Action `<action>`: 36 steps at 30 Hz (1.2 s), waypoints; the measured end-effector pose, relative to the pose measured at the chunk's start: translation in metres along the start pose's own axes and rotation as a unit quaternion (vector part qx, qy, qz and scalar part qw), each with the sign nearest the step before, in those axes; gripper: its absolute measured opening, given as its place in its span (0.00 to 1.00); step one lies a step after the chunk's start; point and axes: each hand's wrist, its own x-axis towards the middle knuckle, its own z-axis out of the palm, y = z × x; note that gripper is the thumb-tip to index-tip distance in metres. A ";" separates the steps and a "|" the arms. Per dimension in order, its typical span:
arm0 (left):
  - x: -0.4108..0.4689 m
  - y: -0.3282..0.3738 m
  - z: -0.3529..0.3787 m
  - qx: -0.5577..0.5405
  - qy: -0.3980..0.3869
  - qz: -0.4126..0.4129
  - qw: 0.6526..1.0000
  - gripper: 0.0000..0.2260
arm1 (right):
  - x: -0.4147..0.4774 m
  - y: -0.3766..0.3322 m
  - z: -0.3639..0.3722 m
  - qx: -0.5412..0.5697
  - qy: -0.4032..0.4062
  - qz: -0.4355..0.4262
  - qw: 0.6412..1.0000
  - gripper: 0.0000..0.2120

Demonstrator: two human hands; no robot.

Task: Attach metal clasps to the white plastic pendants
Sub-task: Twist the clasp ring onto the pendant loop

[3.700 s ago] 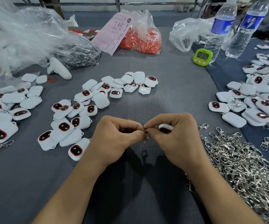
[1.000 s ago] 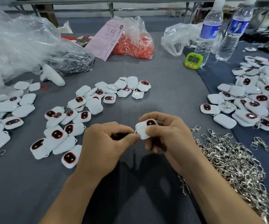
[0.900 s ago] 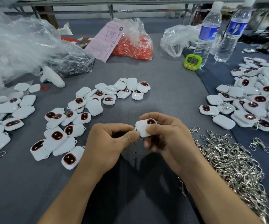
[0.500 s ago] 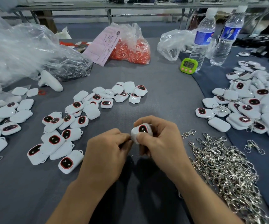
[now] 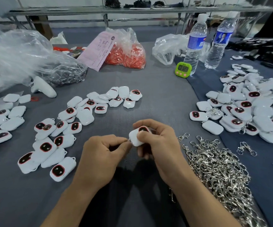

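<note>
Seen from your head camera, both your hands meet low in the middle of the grey table [image 5: 157,89]. Your right hand [image 5: 160,145] holds one white pendant [image 5: 136,138] up off the cloth. Its thumb lies across the near face and its forefinger curls over the top, with the dark red-ringed window at the pendant's far end. Your left hand [image 5: 103,154] is curled tight, thumb and forefinger pinching at that pendant's left edge; whatever sits between those fingertips is too small to make out. Just right of your right wrist lies a thick heap of metal clasps [image 5: 217,174], running toward the near-right corner, with a few strays beside it. Left of your hands a scatter of loose pendants [image 5: 63,128] lies flat on the table — some window-up, some blank side up — arching away toward a far cluster, and more sit at the left edge. On the right, on darker cloth, a bigger pile of pendants [image 5: 247,108] shows bits of metal among the white shells. On the far side a green timer [image 5: 183,69] stands just in front of two water bottles [image 5: 196,45]. A clear bag of orange-red pieces [image 5: 127,53] has a pink slip [image 5: 99,49] leaning on it. Crumpled clear plastic [image 5: 9,59] fills the far left, with a white handle-shaped object [image 5: 42,86] beside it.
</note>
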 end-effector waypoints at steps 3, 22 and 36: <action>-0.006 -0.002 0.000 0.193 0.016 0.119 0.974 0.08 | -0.003 0.007 0.006 -0.128 0.029 -0.070 0.989 0.09; -0.001 0.001 0.000 0.042 0.012 0.050 0.998 0.07 | 0.001 0.002 0.006 0.025 0.021 0.005 0.999 0.11; -0.003 0.008 0.006 -0.054 -0.001 -0.063 0.997 0.09 | 0.003 0.000 0.006 0.053 0.015 0.050 0.997 0.11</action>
